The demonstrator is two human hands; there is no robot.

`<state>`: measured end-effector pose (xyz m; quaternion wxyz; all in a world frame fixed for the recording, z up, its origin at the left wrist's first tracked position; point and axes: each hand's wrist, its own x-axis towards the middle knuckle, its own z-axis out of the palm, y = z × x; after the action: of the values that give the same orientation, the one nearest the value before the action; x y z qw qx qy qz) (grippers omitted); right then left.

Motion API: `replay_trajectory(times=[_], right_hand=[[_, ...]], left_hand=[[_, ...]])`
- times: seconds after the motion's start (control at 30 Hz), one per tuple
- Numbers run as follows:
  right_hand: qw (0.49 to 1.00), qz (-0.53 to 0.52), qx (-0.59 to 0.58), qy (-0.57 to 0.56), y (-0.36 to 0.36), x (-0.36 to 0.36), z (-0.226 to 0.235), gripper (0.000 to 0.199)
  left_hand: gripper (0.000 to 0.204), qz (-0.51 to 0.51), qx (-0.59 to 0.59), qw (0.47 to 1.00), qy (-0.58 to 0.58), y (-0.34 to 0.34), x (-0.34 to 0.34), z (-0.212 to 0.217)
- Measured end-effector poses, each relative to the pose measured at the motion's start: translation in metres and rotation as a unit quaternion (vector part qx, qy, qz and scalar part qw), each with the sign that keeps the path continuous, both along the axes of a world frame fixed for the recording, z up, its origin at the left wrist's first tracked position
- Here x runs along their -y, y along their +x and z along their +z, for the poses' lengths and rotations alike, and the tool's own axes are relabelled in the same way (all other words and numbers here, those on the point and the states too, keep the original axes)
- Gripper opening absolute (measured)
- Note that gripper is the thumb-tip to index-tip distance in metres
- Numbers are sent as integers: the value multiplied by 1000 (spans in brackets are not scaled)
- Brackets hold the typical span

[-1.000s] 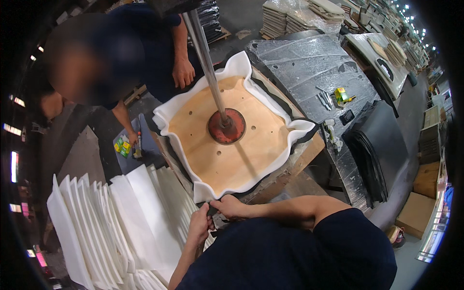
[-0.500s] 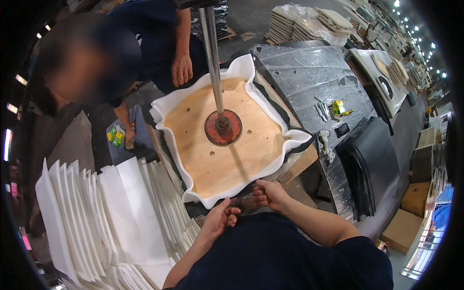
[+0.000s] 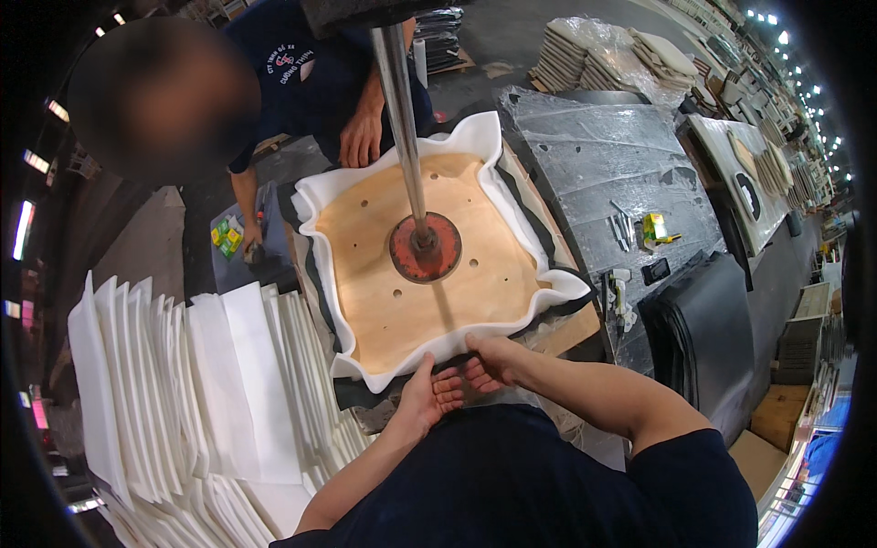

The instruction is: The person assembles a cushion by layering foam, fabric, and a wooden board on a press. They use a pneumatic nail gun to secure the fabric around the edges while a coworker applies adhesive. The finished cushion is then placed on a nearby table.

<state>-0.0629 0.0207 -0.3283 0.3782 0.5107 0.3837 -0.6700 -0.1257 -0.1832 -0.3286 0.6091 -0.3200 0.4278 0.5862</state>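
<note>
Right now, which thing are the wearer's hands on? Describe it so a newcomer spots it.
Start at the metal pole ending in a round red plate. Under it lies a square plywood board with drilled holes. The white foam sheet curling up around that board, unlike the flat stacked sheets leftward, is it.

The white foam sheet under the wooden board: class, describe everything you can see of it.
The white foam sheet looks soft and thick. It lies under a square wooden board with its wavy edges curling up around all four sides. A round red press foot pins the board down on it. The left hand and right hand grip its near edge; dark fabric shows beneath.
</note>
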Motion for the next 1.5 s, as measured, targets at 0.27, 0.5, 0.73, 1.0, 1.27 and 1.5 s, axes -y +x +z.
replay_trajectory(times=[0.27, 0.5, 0.73, 1.0, 1.27, 1.5], right_hand=[[982, 87, -152, 68, 20, -2, 9, 62], [954, 48, -263, 134, 49, 12, -5, 59], [960, -14, -259, 106, 63, 10, -5, 53], [964, -218, -70, 136, 72, -50, 25, 49], [981, -181, -73, -26, 65, -89, -14, 37], [987, 85, 11, 133, 26, -83, 27, 71]], left_hand=[[69, -64, -269, 960, -47, 11, 1, -8], [73, -150, -359, 921, -24, 19, 18, -8], [71, -101, -360, 927, -14, 13, 16, -7], [66, -116, -316, 941, -25, -3, 18, -6], [52, -126, 13, 984, 125, 9, -18, -1], [60, -63, 33, 997, 15, 19, -68, 4]])
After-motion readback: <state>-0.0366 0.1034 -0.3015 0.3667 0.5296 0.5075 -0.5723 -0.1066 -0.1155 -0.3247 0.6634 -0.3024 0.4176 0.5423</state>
